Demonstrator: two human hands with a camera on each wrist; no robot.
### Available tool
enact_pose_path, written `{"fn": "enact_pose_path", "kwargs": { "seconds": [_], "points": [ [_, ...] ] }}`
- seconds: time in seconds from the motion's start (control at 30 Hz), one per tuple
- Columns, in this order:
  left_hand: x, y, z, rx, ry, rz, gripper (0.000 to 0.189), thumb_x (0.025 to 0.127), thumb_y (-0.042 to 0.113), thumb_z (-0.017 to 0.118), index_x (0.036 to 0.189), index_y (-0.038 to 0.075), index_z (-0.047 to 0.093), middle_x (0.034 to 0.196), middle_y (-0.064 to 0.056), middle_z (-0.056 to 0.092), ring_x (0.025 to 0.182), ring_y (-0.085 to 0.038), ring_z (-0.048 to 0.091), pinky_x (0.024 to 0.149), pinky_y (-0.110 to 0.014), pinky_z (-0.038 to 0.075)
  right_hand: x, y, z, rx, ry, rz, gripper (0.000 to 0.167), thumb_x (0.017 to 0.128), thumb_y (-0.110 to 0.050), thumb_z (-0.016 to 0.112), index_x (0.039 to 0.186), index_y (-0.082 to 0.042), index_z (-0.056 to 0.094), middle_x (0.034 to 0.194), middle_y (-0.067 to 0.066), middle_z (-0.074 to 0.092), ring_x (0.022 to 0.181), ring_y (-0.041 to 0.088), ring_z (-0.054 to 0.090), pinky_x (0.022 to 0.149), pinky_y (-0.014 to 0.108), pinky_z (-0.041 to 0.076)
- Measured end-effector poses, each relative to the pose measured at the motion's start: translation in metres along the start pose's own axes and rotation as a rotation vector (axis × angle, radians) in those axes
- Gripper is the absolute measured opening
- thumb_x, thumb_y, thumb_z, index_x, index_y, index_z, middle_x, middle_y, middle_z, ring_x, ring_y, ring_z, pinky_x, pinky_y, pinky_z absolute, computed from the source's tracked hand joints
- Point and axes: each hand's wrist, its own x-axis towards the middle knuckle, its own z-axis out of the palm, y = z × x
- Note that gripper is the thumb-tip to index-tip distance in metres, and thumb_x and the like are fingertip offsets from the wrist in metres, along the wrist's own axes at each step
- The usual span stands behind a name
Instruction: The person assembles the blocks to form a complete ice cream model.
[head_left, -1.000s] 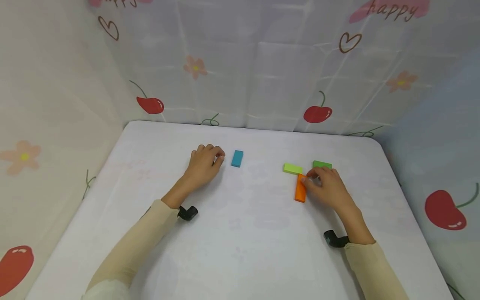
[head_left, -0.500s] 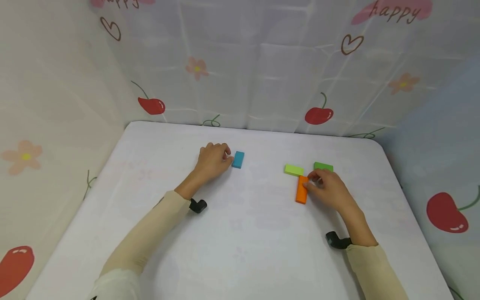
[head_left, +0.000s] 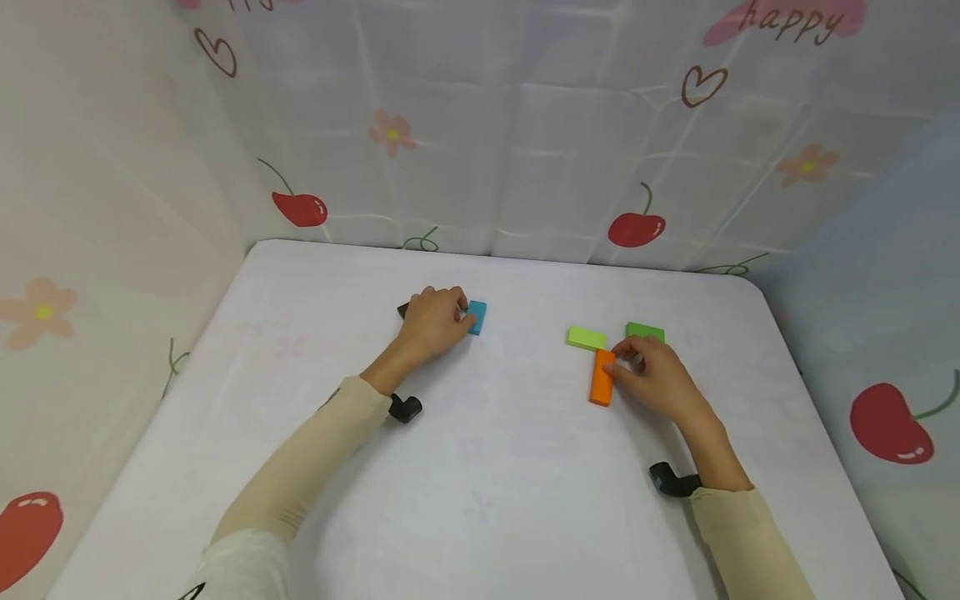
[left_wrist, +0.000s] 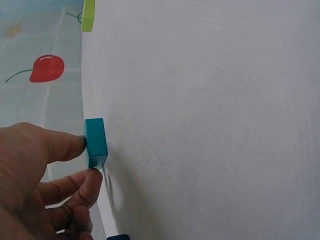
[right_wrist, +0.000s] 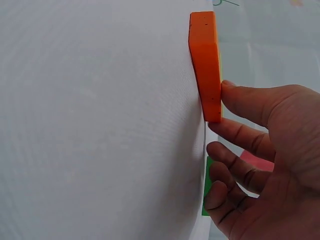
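My left hand point(head_left: 437, 322) is at a small blue rectangular block point(head_left: 477, 317) on the white table. In the left wrist view, its thumb and a curled finger pinch that block point(left_wrist: 96, 142) at the side and near end. My right hand point(head_left: 656, 377) pinches the near-upright-lying orange block point(head_left: 602, 379) at its far end, thumb on the side and index fingertip at the end face, as the right wrist view shows with the orange block point(right_wrist: 205, 65). A lime-green block point(head_left: 585, 337) lies just beyond the orange one. Right-hand fingers partly hide a green block point(head_left: 645, 331).
A dark block point(head_left: 402, 310) peeks out behind my left hand, mostly hidden. The white table point(head_left: 480, 475) ends at a printed curtain point(head_left: 517, 167) at the back, with more printed cloth at both sides. A black wrist camera point(head_left: 673, 481) sticks out below my right hand.
My left hand has moved right across the table to the blue block and closed its fingertips on it. A dark block has come into sight behind it. The right hand has stayed at the orange block.
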Motion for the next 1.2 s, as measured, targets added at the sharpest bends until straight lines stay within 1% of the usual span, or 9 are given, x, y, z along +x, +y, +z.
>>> {"fn": "enact_pose_path", "kwargs": {
  "seconds": [0.13, 0.3, 0.37, 0.53, 0.63, 0.73, 0.87, 1.03, 1.2],
  "points": [
    [-0.001, 0.0, -0.001, -0.003, -0.024, 0.002, 0.03, 0.104, 0.035, 0.07, 0.119, 0.01, 0.071, 0.095, -0.005, 0.076, 0.097, -0.027, 0.06, 0.094, -0.045, 0.049, 0.0, 0.0, 0.0, 0.001, 0.006, -0.004, 0.031, 0.101, -0.024, 0.075, 0.124, -0.004, 0.069, 0.118, 0.016, 0.065, 0.104, 0.031, 0.056, 0.091, 0.041, 0.046],
    [-0.001, -0.001, 0.0, -0.026, -0.044, -0.008, 0.031, 0.105, 0.035, 0.069, 0.123, 0.01, 0.07, 0.102, -0.006, 0.077, 0.1, -0.026, 0.064, 0.088, -0.041, 0.055, 0.0, -0.001, 0.002, 0.009, 0.012, -0.022, 0.031, 0.101, -0.025, 0.075, 0.123, -0.003, 0.069, 0.118, 0.017, 0.065, 0.103, 0.032, 0.056, 0.09, 0.041, 0.046],
    [0.0, -0.001, 0.001, -0.045, -0.05, -0.01, 0.031, 0.106, 0.034, 0.068, 0.125, 0.01, 0.071, 0.105, -0.007, 0.077, 0.103, -0.026, 0.065, 0.088, -0.041, 0.056, 0.0, -0.002, 0.002, 0.011, 0.013, -0.028, 0.031, 0.101, -0.025, 0.075, 0.122, -0.003, 0.069, 0.118, 0.017, 0.065, 0.103, 0.032, 0.056, 0.09, 0.041, 0.046],
    [0.002, 0.0, 0.001, -0.097, -0.072, -0.007, 0.033, 0.106, 0.033, 0.068, 0.128, 0.009, 0.072, 0.108, -0.007, 0.077, 0.106, -0.027, 0.066, 0.095, -0.043, 0.056, -0.002, -0.005, 0.004, 0.009, 0.009, -0.026, 0.03, 0.1, -0.024, 0.077, 0.12, -0.003, 0.07, 0.119, 0.017, 0.066, 0.105, 0.032, 0.058, 0.092, 0.042, 0.047],
    [0.003, 0.0, 0.0, -0.103, -0.077, -0.005, 0.032, 0.105, 0.032, 0.07, 0.128, 0.009, 0.072, 0.108, -0.007, 0.078, 0.106, -0.027, 0.066, 0.098, -0.044, 0.055, -0.002, -0.008, 0.005, 0.016, 0.002, -0.027, 0.028, 0.1, -0.022, 0.077, 0.119, -0.003, 0.07, 0.119, 0.018, 0.067, 0.107, 0.033, 0.058, 0.094, 0.045, 0.048],
    [0.003, 0.001, 0.0, -0.105, -0.08, 0.002, 0.032, 0.105, 0.031, 0.071, 0.128, 0.009, 0.073, 0.11, -0.007, 0.078, 0.107, -0.026, 0.067, 0.1, -0.044, 0.054, -0.002, -0.01, 0.006, 0.021, -0.004, -0.03, 0.027, 0.1, -0.021, 0.077, 0.118, -0.003, 0.07, 0.117, 0.017, 0.067, 0.106, 0.033, 0.058, 0.092, 0.044, 0.048],
    [0.003, 0.0, 0.001, -0.106, -0.087, 0.013, 0.032, 0.105, 0.03, 0.07, 0.129, 0.008, 0.073, 0.111, -0.007, 0.078, 0.106, -0.025, 0.068, 0.1, -0.043, 0.054, -0.003, -0.012, 0.008, 0.03, -0.002, -0.048, 0.026, 0.099, -0.018, 0.078, 0.117, -0.002, 0.07, 0.111, 0.016, 0.067, 0.101, 0.03, 0.058, 0.089, 0.041, 0.047],
    [0.002, 0.002, -0.001, -0.108, -0.078, 0.016, 0.032, 0.105, 0.03, 0.071, 0.129, 0.009, 0.074, 0.111, -0.007, 0.078, 0.105, -0.025, 0.069, 0.1, -0.044, 0.055, -0.002, -0.015, 0.01, 0.048, 0.0, -0.084, 0.025, 0.098, -0.016, 0.078, 0.115, -0.001, 0.069, 0.108, 0.016, 0.069, 0.099, 0.029, 0.059, 0.087, 0.039, 0.047],
    [0.002, 0.003, -0.002, -0.114, -0.076, 0.022, 0.03, 0.105, 0.028, 0.071, 0.129, 0.011, 0.075, 0.109, -0.007, 0.077, 0.1, -0.025, 0.068, 0.096, -0.042, 0.055, -0.001, -0.018, 0.014, 0.049, -0.012, -0.08, 0.025, 0.099, -0.018, 0.077, 0.117, -0.003, 0.068, 0.108, 0.015, 0.067, 0.099, 0.029, 0.056, 0.087, 0.039, 0.045]
  ]
}}
